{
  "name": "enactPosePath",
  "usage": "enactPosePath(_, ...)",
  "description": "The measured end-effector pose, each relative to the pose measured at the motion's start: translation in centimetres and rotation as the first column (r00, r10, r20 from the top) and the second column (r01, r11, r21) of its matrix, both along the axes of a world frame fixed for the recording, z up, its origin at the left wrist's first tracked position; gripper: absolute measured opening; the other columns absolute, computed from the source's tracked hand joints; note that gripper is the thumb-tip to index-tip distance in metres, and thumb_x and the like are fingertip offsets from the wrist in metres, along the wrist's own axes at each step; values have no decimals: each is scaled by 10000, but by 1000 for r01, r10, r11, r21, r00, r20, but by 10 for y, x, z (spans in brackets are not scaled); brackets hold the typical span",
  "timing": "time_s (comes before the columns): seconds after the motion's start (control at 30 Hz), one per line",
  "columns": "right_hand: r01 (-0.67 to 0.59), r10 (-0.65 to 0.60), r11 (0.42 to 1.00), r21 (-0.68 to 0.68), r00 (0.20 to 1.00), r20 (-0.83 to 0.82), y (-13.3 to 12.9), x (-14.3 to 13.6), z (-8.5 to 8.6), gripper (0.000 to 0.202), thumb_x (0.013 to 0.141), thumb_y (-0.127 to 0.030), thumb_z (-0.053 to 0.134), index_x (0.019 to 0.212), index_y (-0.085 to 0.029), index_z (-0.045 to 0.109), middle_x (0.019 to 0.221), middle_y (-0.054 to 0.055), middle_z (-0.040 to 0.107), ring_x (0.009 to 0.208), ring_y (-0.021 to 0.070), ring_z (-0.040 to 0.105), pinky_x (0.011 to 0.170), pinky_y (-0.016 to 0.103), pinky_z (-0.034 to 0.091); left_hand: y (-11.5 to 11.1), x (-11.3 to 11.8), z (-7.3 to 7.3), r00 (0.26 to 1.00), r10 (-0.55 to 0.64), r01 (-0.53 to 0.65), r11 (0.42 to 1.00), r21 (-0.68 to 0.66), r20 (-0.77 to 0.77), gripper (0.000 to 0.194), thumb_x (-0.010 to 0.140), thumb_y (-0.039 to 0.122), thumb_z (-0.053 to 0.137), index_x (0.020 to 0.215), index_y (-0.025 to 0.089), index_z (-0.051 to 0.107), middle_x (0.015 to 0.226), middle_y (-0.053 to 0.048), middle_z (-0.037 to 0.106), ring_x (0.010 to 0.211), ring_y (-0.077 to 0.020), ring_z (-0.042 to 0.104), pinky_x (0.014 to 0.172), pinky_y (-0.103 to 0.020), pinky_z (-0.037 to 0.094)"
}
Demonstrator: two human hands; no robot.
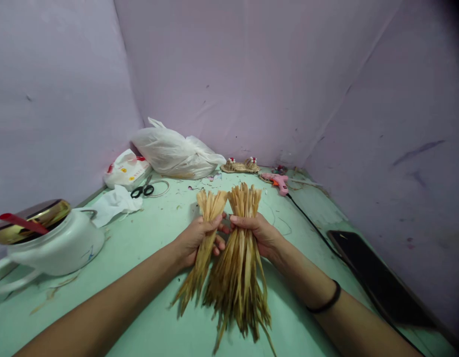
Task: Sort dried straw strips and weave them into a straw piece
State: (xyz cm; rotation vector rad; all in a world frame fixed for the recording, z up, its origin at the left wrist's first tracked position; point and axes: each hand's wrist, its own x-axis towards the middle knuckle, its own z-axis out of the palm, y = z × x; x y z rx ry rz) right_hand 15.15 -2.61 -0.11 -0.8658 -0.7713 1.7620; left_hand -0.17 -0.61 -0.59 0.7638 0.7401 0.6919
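Clock positions taken about the held bundles; 12 o'clock points away from the person.

Left hand (194, 238): fingers closed around a smaller bundle of dried leaf strips (205, 250), thumb across its near face. Right hand (264, 235): fingers closed on a larger bundle of dried leaf strips (241, 272), at 3 o'clock of the smaller one, thumb across its front. Both bundles are held over the pale green bench (162, 223), bunched pale ends toward 12, loose darker ends fanning toward 6. Cannot tell whether the lower tips touch the surface. Black band (328, 300) on the right forearm.

Surroundings: at 12 o'clock, a woven straw piece (240, 167) with red and white beads, near the wall. At 11, a knotted white plastic bag (177, 154). At 10, a tissue pack (129, 171), black-handled scissors (147, 190) and a crumpled tissue (116, 204), close together. At 9, a white handled pot (69, 243) with a gold-coloured lid (60, 210) tilted at its mouth. At 1, a pink glue gun (279, 182), its black cord (315, 225) running toward 4. At 3, a dark smartphone (378, 277), lying flat.
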Motion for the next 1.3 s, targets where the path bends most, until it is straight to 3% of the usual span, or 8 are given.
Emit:
enactPosePath(0.23,220,-216,972,-84,975,61,-4,-12,2,261,532,-130,734,761,-122,610,599,43,643,520,189,601,524,353,514,-5,7,1,997,74,-76,996,-47,-30,257,826,306,487,911,96,608,669,-87,618,515,-131,585,401,-198,464)
enactPosePath(0.47,258,-246,963,-75,959,145,-6,-14,2,252,520,-111,717,749,-135,614,591,25,643,523,183,615,550,338,523,-7,9,0,998,54,-56,993,-100,-21,258,824,305,483,869,92,621,664,-85,627,481,-135,576,425,-233,478)
enactPosePath(0.63,273,-265,961,-45,955,132,-4,-13,2,252,515,-115,703,747,-135,605,633,52,656,549,227,622,502,383,514,1,2,-1,995,61,-54,994,-98,73,259,839,255,447,959,91,608,799,-114,639,617,-154,608,482,-239,492)
enactPosePath(0.77,340,-322,938,-69,927,190,-2,-10,2,200,505,-91,698,611,-152,540,442,-36,535,412,137,529,434,299,463,6,-3,-1,994,46,-34,993,-113,104,256,841,255,429,998,110,573,780,-95,627,581,-147,592,469,-247,479)
enactPosePath(0.97,350,-320,934,-74,911,260,0,-8,1,204,514,-113,703,598,-145,520,436,-58,499,396,86,472,426,242,399,5,-4,1,995,82,-75,989,-131,50,167,799,185,473,896,97,576,659,-44,577,494,-109,544,413,-196,427)
enactPosePath(1.2,341,-289,930,-136,909,300,4,-2,-6,165,559,-113,687,538,-136,525,412,-39,487,366,80,450,385,231,354,7,-4,-2,998,39,-34,991,-133,40,30,741,140,522,758,122,539,548,8,501,395,-68,452,350,-156,350)
enactPosePath(1.3,329,-274,928,-174,920,280,6,-1,-10,168,570,-105,671,518,-143,516,404,-37,482,357,80,443,377,229,355,5,-5,-2,998,33,-29,996,-89,45,121,726,136,541,620,125,482,498,26,445,378,-53,419,339,-144,322)
